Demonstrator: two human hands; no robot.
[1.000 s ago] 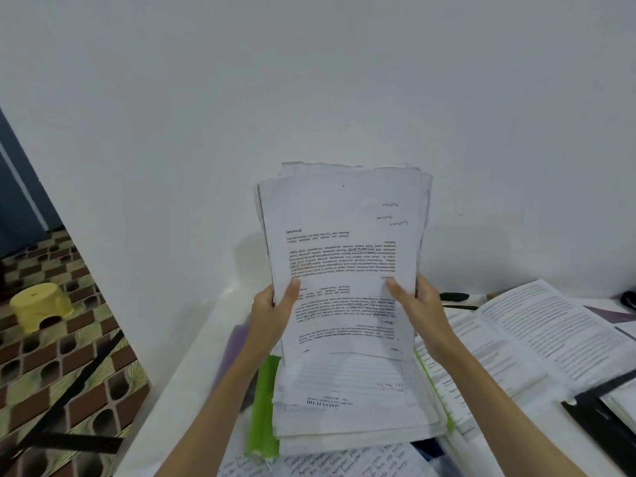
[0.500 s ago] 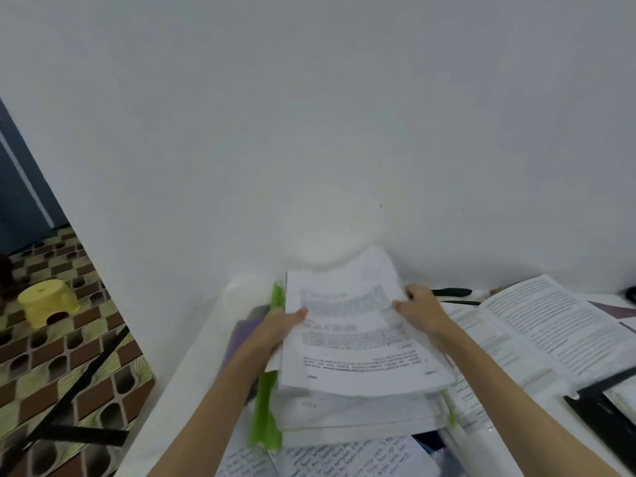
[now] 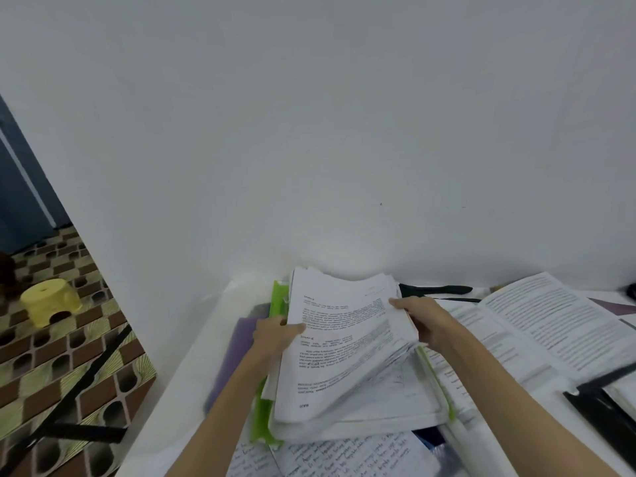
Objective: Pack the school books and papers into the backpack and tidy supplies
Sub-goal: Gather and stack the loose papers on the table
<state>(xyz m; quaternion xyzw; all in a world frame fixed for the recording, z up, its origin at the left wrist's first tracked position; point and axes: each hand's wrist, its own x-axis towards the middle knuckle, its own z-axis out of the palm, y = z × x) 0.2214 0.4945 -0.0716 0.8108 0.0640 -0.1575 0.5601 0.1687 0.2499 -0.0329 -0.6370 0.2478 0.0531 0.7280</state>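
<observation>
**Both hands on the sheaf of papers at the worktop's back edge**

The sheaf of papers (image 3: 347, 342) lies on a fatter pile inside a green folder (image 3: 265, 418), close to the back edge of the white worktop (image 3: 192, 370), near its left side. The left hand (image 3: 275, 333) takes the sheaf's left edge, thumb on the printed top sheet, the other fingers hidden underneath. The right hand (image 3: 421, 320) holds the right edge, thumb on top and fingers curled round the thick of the sheets; that side lifts off the pile, so the lower right corner fans open. Each hand's grip is clamped on the papers.

A purple folder (image 3: 237, 352) shows just left of the green one, partly under the left forearm. Handwritten sheets (image 3: 347, 456) lie at the front edge below the pile. An open book (image 3: 537, 335) lies just right of the right hand, with a black pen (image 3: 435, 289) behind it along the wall. On the tiled floor well to the left stands a yellow stool (image 3: 50, 301).
</observation>
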